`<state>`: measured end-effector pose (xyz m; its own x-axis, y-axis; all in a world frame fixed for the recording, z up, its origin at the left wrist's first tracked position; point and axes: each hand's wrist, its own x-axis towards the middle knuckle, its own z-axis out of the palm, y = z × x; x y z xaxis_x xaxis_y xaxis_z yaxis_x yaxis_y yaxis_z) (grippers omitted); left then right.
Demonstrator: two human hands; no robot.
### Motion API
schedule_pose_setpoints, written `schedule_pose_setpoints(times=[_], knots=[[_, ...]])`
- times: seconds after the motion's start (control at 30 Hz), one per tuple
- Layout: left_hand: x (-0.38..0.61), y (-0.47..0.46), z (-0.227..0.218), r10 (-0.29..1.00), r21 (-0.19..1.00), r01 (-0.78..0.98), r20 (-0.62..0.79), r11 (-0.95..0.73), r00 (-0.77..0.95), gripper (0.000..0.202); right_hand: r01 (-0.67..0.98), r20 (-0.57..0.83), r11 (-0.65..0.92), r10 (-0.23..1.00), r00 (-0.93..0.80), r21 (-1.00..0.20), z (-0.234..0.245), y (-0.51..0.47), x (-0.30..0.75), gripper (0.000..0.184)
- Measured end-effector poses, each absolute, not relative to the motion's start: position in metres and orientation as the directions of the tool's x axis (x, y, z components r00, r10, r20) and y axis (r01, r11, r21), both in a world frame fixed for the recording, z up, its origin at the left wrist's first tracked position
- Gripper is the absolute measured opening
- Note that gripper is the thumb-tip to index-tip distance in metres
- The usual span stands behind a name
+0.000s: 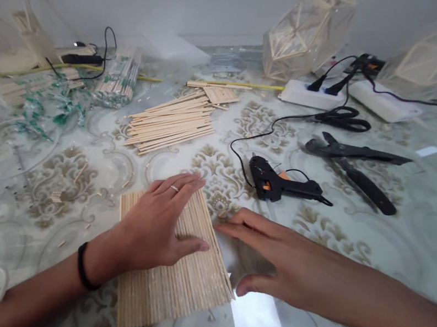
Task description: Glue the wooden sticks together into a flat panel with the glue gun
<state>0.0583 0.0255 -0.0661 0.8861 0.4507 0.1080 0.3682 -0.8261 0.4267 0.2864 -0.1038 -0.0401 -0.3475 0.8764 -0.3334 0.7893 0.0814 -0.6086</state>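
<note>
A flat panel of thin wooden sticks (168, 289) laid side by side rests on the patterned table near me. My left hand (157, 224) lies flat on top of it, fingers stretched out and together, a ring on one finger and a black band on the wrist. My right hand (276, 260) is open too, fingers extended, its fingertips and thumb against the panel's right edge. Neither hand grips anything.
A black glue gun (283, 185) with its cord lies right of the panel. Black shears (352, 163), a white power strip (307, 94), a loose stick pile (172, 121), bagged sticks (117, 83) and stick-frame models (307, 31) fill the far side.
</note>
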Motion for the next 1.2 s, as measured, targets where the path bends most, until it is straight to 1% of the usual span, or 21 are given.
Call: schedule_pose_setpoints(times=[0.2,0.47,0.57,0.67,0.8,1.0,1.2], knots=[[0.0575,0.0251,-0.0667,0.439,0.434,0.348,0.128,-0.831,0.889,0.081,0.782,-0.299,0.108,0.884,-0.358,-0.614,-0.0384,-0.0986,0.285,0.059],[0.0571,0.0254,-0.066,0.432,0.418,0.345,0.132,-0.841,0.892,0.073,0.801,-0.244,0.191,0.89,-0.385,-0.567,-0.0384,-0.0984,0.2806,0.055],[0.0579,0.0251,-0.0657,0.44,0.433,0.347,0.132,-0.832,0.888,0.073,0.798,-0.228,0.218,0.886,-0.403,-0.562,-0.0384,-0.0978,0.2804,0.054],[0.059,0.0245,-0.0647,0.447,0.446,0.349,0.133,-0.824,0.885,0.075,0.798,-0.208,0.239,0.888,-0.41,-0.553,-0.0385,-0.0968,0.2799,0.06],[0.0592,0.0238,-0.0629,0.452,0.432,0.366,0.112,-0.824,0.885,0.074,0.797,-0.18,0.267,0.889,-0.42,-0.542,-0.0396,-0.0959,0.2798,0.061],[0.0586,0.0243,-0.0628,0.452,0.423,0.37,0.11,-0.827,0.885,0.079,0.81,-0.157,0.282,0.897,-0.412,-0.514,-0.0424,-0.097,0.2817,0.073],[0.0607,0.0234,-0.0603,0.481,0.457,0.39,0.098,-0.8,0.871,0.069,0.793,-0.121,0.279,0.907,-0.402,-0.542,-0.0448,-0.0986,0.2818,0.065]])
